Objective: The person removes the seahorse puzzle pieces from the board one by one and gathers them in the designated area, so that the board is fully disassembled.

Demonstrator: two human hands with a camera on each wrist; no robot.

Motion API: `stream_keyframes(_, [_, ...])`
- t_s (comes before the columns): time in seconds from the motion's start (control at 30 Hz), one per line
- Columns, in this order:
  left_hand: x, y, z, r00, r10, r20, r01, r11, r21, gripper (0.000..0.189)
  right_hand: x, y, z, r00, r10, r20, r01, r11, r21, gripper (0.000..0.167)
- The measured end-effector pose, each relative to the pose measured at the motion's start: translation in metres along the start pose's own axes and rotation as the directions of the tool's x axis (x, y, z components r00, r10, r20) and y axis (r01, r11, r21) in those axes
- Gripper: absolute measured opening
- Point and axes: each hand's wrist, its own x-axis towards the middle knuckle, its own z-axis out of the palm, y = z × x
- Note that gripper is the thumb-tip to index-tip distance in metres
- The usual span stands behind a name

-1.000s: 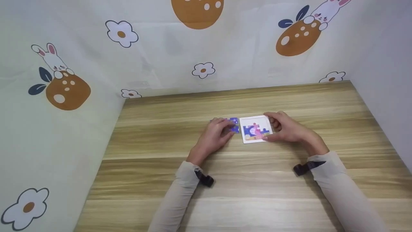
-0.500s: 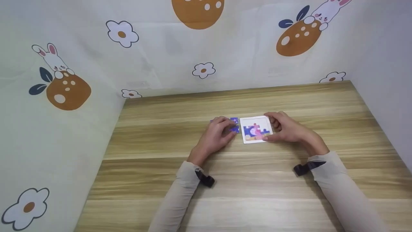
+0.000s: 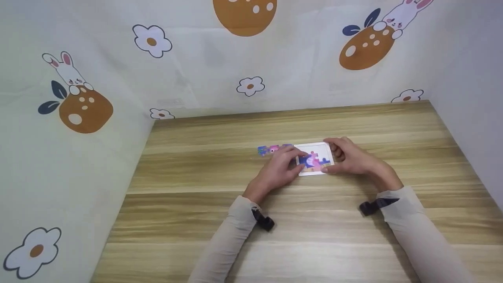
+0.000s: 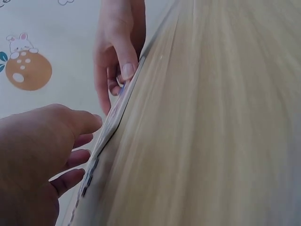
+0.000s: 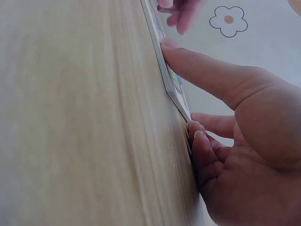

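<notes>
A square white puzzle board (image 3: 322, 147) lies on the table, partly filled with blue and pink jigsaw pieces. My right hand (image 3: 351, 157) grips its right side, thumb on the near edge and index finger at the far corner. The right wrist view shows that thumb (image 5: 197, 68) on the rim and curled fingers by the corner. My left hand (image 3: 279, 167) is over the board's left edge, thumb and fingers bent close to its blue part. Whether a piece is between them is hidden. Loose jigsaw pieces (image 3: 262, 150), blue and pink, lie beyond its knuckles, partly covered.
The wood-grain table (image 3: 220, 165) extends around the board and towards me. Behind it hangs a pale curtain (image 3: 204, 78) with rabbit, orange fruit and flower prints. A plain pale wall (image 3: 463, 94) borders the right side. Black straps with small cameras circle both sleeves.
My left hand has moved right, from the loose pieces to the board's left edge, uncovering more pieces on the left. The right hand keeps its grip on the board.
</notes>
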Motion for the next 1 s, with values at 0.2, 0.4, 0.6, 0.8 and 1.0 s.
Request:
stream_keyframes(0.2, [0.012, 0.013, 0.007, 1.000, -0.012, 0.001, 0.012, 1.000, -0.005, 0.031, 0.000, -0.002, 0.000, 1.000, -0.009, -0.005, 0.009, 1.000, -0.018, 0.092])
stream_keyframes(0.4, [0.018, 0.019, 0.015, 0.998, -0.064, 0.016, 0.064, 0.998, -0.026, 0.033, -0.001, 0.000, -0.001, 1.000, 0.017, 0.002, -0.017, 1.000, -0.026, 0.093])
stream_keyframes(0.6, [0.018, 0.020, 0.021, 0.993, -0.116, 0.015, 0.116, 0.991, -0.065, 0.033, -0.001, 0.000, 0.000, 1.000, 0.026, 0.004, -0.026, 0.999, -0.026, 0.093])
stream_keyframes(0.8, [0.018, 0.024, 0.021, 0.991, -0.131, 0.032, 0.132, 0.990, -0.038, 0.031, -0.002, -0.002, 0.000, 1.000, 0.013, -0.007, -0.013, 1.000, -0.012, 0.090])
stream_keyframes(1.0, [0.019, 0.025, 0.020, 0.989, -0.143, 0.033, 0.143, 0.990, -0.013, 0.041, -0.001, -0.002, -0.001, 0.999, 0.040, 0.007, -0.039, 0.999, -0.022, 0.092])
